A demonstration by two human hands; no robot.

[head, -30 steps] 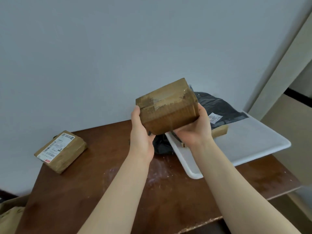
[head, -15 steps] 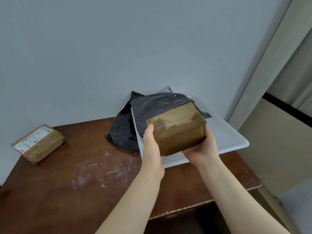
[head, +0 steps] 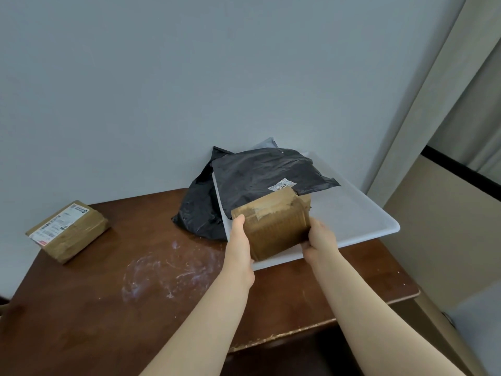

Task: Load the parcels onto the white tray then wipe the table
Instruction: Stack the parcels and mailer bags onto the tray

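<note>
The left hand point(head: 238, 240) and the right hand point(head: 318, 240) are clamping a taped brown box point(head: 273, 226) between them, one on each side. The left thumb is lying on its upper edge and the right fingers are curling round its right face; neither hand is carrying anything else. The box is hanging over the near left corner of the white tray point(head: 352, 213), and I cannot tell whether its base is touching the tray yet.

To the near left, white smears point(head: 168, 270) are showing on the brown table point(head: 162, 316), waiting for the wipe.

Setting this box down well seems to mean lowering it flat onto bare tray floor, wholly inside the near rim. Both hands should then be easing off sideways without dragging it.

Just beyond it a smaller brown parcel point(head: 305, 199) is sitting on the tray, and a black bag parcel point(head: 260, 172) is lying over the tray's far left part. Pushing forward is therefore risking shoving those. Another black bag point(head: 200, 210) is lying on the table against the tray's left edge. Farther left, well apart, a labelled box point(head: 67, 230) is sitting on the table, not yet loaded.
</note>
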